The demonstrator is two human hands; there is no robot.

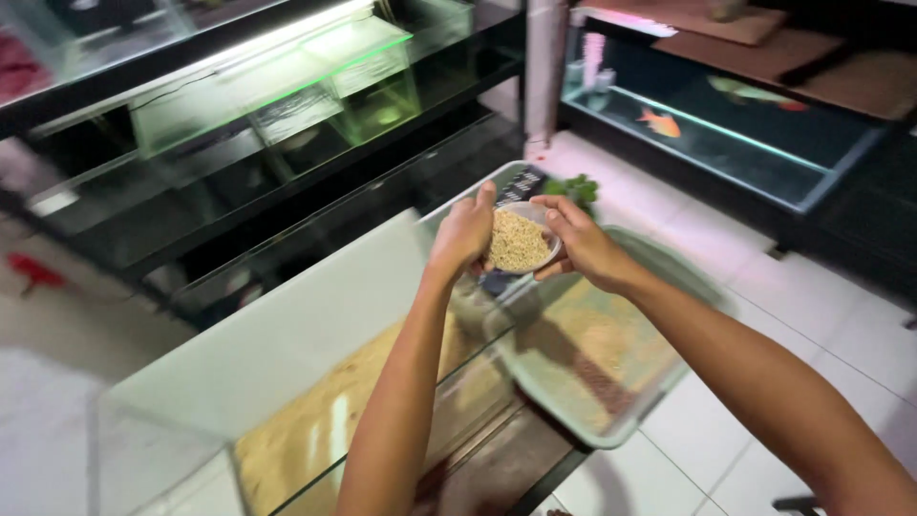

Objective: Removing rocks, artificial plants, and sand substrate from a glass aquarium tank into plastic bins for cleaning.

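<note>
Small clear bowl [523, 239] of tan sand is cupped by left hand [465, 234] & right hand [580, 241], both curled shut on its rim, above far end of glass aquarium [287, 325]. Risk judged: grains could be spilled onto floor tiles [841, 325] if bowl is tipped.

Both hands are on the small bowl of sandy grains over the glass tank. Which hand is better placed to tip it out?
Probably the right hand: it cups the bowl of grains along its far side and underneath. The left hand only grips the near rim, so it looks better suited to steadying over the glass tank.
</note>
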